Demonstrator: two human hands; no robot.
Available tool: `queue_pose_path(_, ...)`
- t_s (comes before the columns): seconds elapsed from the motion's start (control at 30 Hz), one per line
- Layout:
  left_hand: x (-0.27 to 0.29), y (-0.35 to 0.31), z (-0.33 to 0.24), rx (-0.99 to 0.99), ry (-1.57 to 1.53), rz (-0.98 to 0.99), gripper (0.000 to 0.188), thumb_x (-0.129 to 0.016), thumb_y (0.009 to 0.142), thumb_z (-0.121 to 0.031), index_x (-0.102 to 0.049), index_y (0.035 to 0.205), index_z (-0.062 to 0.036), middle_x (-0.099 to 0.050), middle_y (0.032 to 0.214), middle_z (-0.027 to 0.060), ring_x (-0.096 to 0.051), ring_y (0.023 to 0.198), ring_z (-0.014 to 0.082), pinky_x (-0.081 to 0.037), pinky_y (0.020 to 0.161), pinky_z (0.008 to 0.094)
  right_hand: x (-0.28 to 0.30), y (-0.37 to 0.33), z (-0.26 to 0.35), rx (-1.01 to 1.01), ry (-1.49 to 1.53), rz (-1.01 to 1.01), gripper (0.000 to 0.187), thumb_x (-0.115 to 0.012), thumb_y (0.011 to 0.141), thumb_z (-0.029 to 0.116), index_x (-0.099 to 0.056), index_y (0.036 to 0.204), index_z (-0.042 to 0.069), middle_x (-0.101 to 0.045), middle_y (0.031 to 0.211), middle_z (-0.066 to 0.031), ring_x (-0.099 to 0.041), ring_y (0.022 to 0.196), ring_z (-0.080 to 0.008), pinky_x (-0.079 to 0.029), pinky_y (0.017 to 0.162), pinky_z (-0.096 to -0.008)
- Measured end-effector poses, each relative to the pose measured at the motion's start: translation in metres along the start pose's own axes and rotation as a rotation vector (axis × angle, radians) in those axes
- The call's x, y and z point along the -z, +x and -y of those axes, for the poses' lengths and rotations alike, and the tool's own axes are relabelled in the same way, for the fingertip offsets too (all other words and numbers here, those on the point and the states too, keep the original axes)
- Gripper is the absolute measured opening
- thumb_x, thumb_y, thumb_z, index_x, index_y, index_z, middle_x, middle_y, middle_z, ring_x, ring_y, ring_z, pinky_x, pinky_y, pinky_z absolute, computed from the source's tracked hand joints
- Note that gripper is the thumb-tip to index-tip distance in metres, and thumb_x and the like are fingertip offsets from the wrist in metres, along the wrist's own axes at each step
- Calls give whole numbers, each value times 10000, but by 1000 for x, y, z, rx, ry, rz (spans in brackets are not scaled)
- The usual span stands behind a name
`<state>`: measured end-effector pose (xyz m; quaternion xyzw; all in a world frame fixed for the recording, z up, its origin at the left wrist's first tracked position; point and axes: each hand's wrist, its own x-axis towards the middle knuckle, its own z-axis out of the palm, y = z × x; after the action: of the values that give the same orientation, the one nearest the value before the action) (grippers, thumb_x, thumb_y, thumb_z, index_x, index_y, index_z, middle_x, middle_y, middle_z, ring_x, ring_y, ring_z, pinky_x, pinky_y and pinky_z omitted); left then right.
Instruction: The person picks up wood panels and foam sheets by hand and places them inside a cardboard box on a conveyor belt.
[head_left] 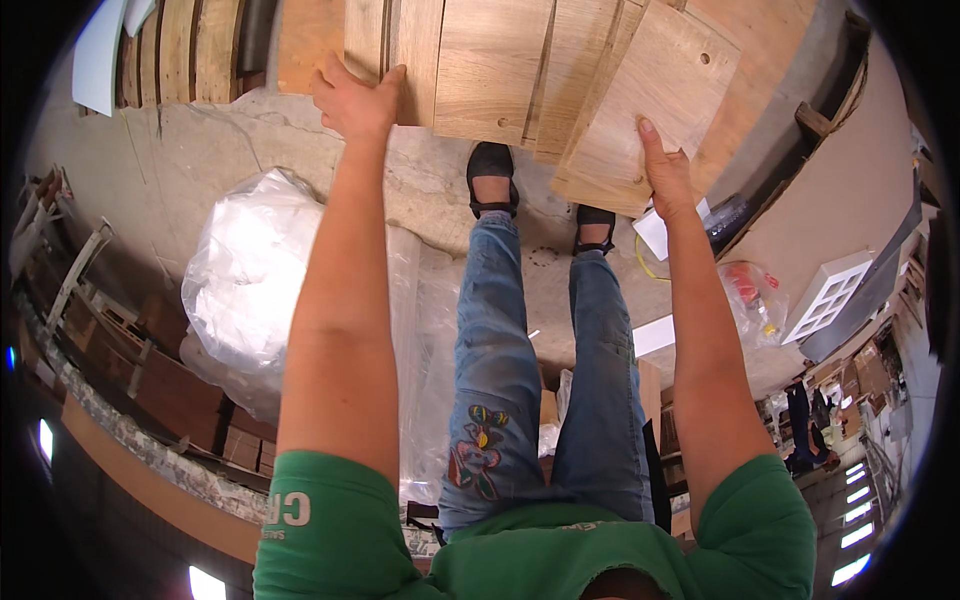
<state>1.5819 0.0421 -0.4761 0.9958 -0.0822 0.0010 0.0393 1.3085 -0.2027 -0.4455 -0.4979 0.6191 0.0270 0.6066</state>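
- At 11 o'clock, left hand (pixel 355 103) spans wooden strips (pixel 366 38); whether gripping, I cannot tell.
- At 2 o'clock, right hand (pixel 672 182) holds slanted wooden panel (pixel 645 88), thumb on top.

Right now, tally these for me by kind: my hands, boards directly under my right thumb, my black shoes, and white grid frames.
Hands: 2 (left hand, right hand)
Board under the right thumb: 1
Shoes: 2 (left shoe, right shoe)
White grid frame: 1
Total: 6
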Motion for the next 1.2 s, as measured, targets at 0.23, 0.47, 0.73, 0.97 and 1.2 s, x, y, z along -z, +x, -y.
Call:
queue_pose_path(0.23, -1, 8, 5, 69, -218, 309, 574, -813, 629, -400, -592, 1001, -23, -596, 1018, 102, -570, 960, 278, -459, 833, 401, 4, 19, -23, -52, -96, -11, 742, -744, 742, 475, -539, 1151, -109, -586, 1144, -137, -537, 1032, -169, -422, 897, -273)
queue_pose_path(0.47, 2, 0, -6, 7, -209, 307, 908, -805, 597, -480, -437, 1294, -28, -490, 1177, 169, -516, 1073, 323, -444, 893, 383, 3, 16, -26, -15, -97, 12, 968, -777, 672, 525, -399, 1229, -170, -531, 1211, -203, -506, 1094, -213, -396, 944, -290)
queue_pose_path(0.73, 15, 5, -21, -149, -72, 382, 1008, -786, 559, -466, -289, 1340, -69, -411, 1231, 223, -440, 1135, 375, -444, 888, 445, 4, 12, -26, 60, -185, -20, 720, -735, 756, 472, -560, 1131, -118, -600, 1129, -122, -547, 1007, -164, -417, 898, -269)
queue_pose_path(0.97, 15, -21, -22, -79, -134, 415, 1028, -780, 555, -385, -215, 1353, -66, -373, 1264, 243, -397, 1155, 416, -412, 919, 471, 5, 11, -28, 45, -174, 11, 697, -720, 775, 458, -546, 1157, -98, -606, 1124, -118, -552, 1016, -169, -410, 919, -274)
queue_pose_path(1.2, 20, -43, -9, -49, -112, 389, 927, -766, 556, -391, -339, 1316, -75, -368, 1331, 244, -372, 1213, 401, -399, 949, 466, -1, 9, -18, 92, -33, 90, 855, -778, 701, 475, -436, 1212, -119, -575, 1159, -171, -544, 1048, -209, -414, 920, -299)
